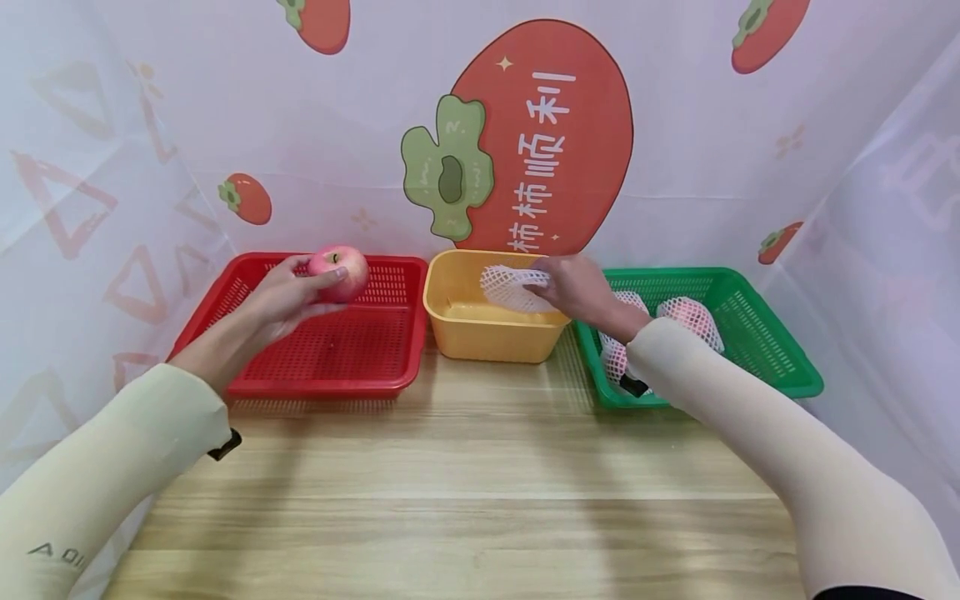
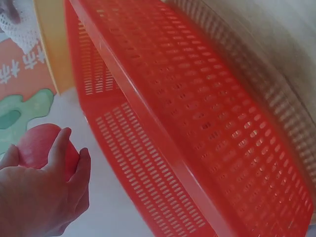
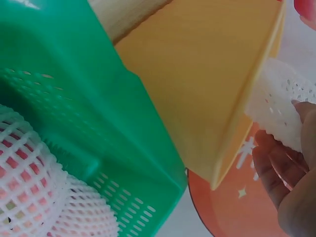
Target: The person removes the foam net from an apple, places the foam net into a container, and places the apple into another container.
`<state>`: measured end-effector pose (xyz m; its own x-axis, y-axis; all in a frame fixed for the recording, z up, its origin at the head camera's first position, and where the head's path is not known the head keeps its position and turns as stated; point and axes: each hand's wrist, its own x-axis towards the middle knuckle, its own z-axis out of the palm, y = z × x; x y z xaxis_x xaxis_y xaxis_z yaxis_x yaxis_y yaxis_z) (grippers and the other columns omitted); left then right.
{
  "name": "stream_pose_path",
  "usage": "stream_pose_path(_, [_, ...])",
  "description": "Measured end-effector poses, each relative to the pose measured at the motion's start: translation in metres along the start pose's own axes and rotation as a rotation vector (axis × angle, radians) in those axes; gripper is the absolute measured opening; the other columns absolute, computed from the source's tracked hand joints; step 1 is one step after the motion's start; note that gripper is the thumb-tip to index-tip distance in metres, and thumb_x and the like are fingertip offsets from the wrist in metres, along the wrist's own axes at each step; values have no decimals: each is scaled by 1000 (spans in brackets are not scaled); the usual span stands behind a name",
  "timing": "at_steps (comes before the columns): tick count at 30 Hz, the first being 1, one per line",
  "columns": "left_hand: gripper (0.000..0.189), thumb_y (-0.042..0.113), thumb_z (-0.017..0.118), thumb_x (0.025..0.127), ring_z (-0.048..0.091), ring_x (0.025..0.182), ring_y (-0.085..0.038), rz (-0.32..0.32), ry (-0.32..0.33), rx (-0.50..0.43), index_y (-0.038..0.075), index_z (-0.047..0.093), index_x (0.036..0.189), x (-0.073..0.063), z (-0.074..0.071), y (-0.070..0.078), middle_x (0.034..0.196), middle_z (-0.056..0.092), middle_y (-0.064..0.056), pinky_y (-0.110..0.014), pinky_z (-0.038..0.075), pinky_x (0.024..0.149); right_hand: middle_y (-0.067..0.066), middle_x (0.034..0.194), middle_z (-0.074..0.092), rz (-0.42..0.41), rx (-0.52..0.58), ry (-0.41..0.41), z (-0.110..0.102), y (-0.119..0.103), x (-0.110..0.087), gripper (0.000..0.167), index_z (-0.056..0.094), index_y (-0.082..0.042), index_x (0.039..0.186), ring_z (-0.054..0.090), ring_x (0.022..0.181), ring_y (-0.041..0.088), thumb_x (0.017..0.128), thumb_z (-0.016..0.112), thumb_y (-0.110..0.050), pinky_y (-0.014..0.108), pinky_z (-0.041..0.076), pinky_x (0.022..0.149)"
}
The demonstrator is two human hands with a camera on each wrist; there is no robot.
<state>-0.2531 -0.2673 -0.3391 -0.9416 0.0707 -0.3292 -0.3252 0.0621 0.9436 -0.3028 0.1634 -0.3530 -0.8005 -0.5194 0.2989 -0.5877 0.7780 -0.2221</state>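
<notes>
My left hand [image 1: 288, 300] grips a bare pink-red apple [image 1: 342, 273] above the red basket [image 1: 330, 386], its stem end showing in the head view. In the left wrist view, fingers curl round the same apple [image 2: 37, 148]. Over the yellow bin [image 1: 495, 337], my right hand [image 1: 577, 287] pinches a white foam fruit net [image 1: 513, 287] that hangs limp and flattened. The right wrist view has this foam net [image 3: 279, 98] between thumb and fingers, by the bin's rim.
On the right stands a green basket [image 1: 772, 354] holding several apples in white foam nets [image 1: 690, 321], partly hidden behind my right forearm. The three containers line up along the back of the wooden table [image 1: 480, 483], against a printed curtain [image 1: 675, 125].
</notes>
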Motion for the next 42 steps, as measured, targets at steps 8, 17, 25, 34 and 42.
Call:
stream_pose_path(8, [98, 36, 74, 100, 48, 139, -33, -65, 12, -18, 14, 9, 170, 26, 2, 2, 165, 26, -12, -35, 59, 98, 12, 131, 72, 78, 27, -172, 5, -1, 1, 57, 67, -7, 136, 70, 111, 30, 94, 80, -43, 51, 59, 97])
stream_pose_path(17, [87, 31, 70, 103, 43, 143, -33, -91, -21, -22, 11, 17, 169, 49, 14, -5, 164, 30, -12, -37, 59, 97, 16, 143, 65, 119, -19, -208, -11, 8, -11, 69, 59, -6, 147, 63, 126, 35, 96, 76, -49, 57, 55, 103])
stream_pose_path(25, [84, 29, 70, 103, 41, 145, -36, -122, 9, 17, 11, 20, 168, 65, 21, -12, 166, 29, -15, -39, 60, 90, 18, 140, 66, 159, -105, -230, -25, 26, -32, 63, 62, -5, 143, 68, 118, 36, 98, 74, -46, 57, 60, 95])
stream_pose_path(34, [84, 29, 72, 101, 45, 141, -38, -159, 12, 94, 14, 24, 168, 76, 29, -17, 165, 34, -16, -40, 61, 90, 18, 111, 75, 251, -191, -433, -42, 51, -68, 55, 70, 1, 125, 70, 81, 27, 99, 71, -47, 47, 64, 72])
stream_pose_path(42, [79, 26, 71, 103, 49, 136, -38, -170, 1, 147, 7, 27, 166, 88, 41, -24, 160, 37, -19, -50, 50, 108, 23, 114, 73, 336, -144, -634, -53, 60, -95, 70, 64, 8, 132, 72, 90, 30, 98, 70, -53, 53, 63, 82])
